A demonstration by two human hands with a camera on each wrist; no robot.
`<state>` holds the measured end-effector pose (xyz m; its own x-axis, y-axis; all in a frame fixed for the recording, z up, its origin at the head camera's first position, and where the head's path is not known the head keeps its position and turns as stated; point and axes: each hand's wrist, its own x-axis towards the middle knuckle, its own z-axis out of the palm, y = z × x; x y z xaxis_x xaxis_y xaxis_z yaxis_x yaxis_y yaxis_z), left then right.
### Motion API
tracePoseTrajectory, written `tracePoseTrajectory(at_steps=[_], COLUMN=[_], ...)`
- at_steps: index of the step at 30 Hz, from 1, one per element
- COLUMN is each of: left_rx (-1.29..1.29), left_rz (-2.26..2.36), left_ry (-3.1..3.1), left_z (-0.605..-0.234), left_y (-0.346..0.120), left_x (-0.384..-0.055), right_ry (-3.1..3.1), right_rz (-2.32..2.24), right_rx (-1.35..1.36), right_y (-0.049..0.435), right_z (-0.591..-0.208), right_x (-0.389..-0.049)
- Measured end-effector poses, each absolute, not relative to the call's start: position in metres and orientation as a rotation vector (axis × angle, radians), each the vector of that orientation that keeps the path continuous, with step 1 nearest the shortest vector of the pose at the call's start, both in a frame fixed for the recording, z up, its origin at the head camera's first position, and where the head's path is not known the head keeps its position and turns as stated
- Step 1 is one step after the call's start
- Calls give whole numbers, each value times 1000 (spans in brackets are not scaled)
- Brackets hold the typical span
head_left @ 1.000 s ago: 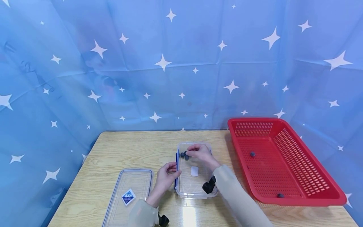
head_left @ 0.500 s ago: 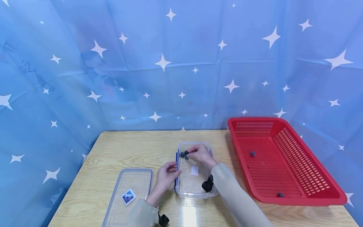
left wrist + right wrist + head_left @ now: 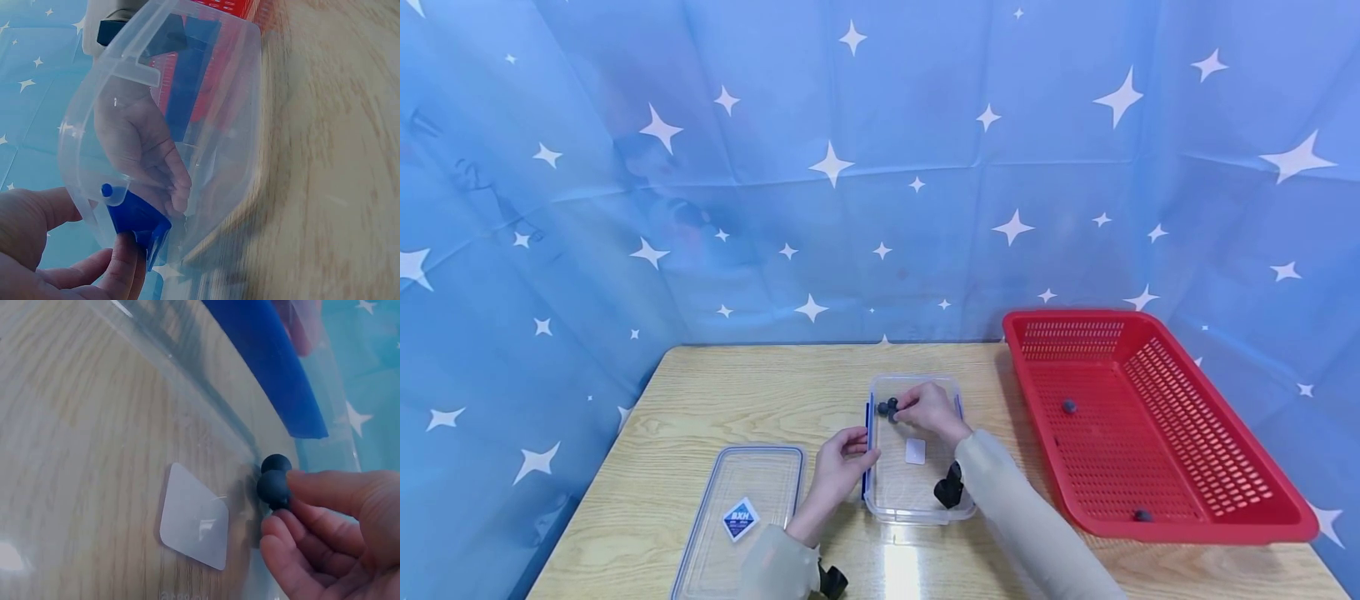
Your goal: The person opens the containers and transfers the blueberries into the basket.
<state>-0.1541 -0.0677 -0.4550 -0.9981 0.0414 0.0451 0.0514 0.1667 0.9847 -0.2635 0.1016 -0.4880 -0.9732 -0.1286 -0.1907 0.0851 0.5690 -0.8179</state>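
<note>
My left hand grips the left side of a clear plastic container, its fingers at the blue side latch. Inside the container, my right hand reaches to the far left corner. There it pinches a small dark blueberry-like ball, the thumb tip against its side and curled fingers just below. Another dark ball lies right behind it, and a dark ball shows at the left of the cluster in the head view. A white square label sits on the container floor.
A clear lid with blue edging and a blue-white sticker lies at the left on the wooden table. At the right stands a red basket holding a dark ball and another dark ball.
My right hand has drawn back very slightly to the right at the cluster, so the dark balls show more plainly. The left hand and container have stayed in place.
</note>
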Motion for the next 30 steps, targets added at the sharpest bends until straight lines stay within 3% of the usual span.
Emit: tracePoseTrajectory(at_steps=[9, 19, 30], left_rx=[-93, -108, -138], left_rz=[-2032, -2047, -2013], left_ry=[-2387, -2357, -2349], left_z=[-456, -493, -497], left_y=[-68, -71, -71], left_x=[-155, -169, -171], right_ry=[2612, 2643, 2694], right_rz=[-1327, -1302, -1260], right_rx=[-134, -175, -324], right_y=[97, 91, 95], right_z=[-490, -490, -489], right_x=[-263, -261, -259])
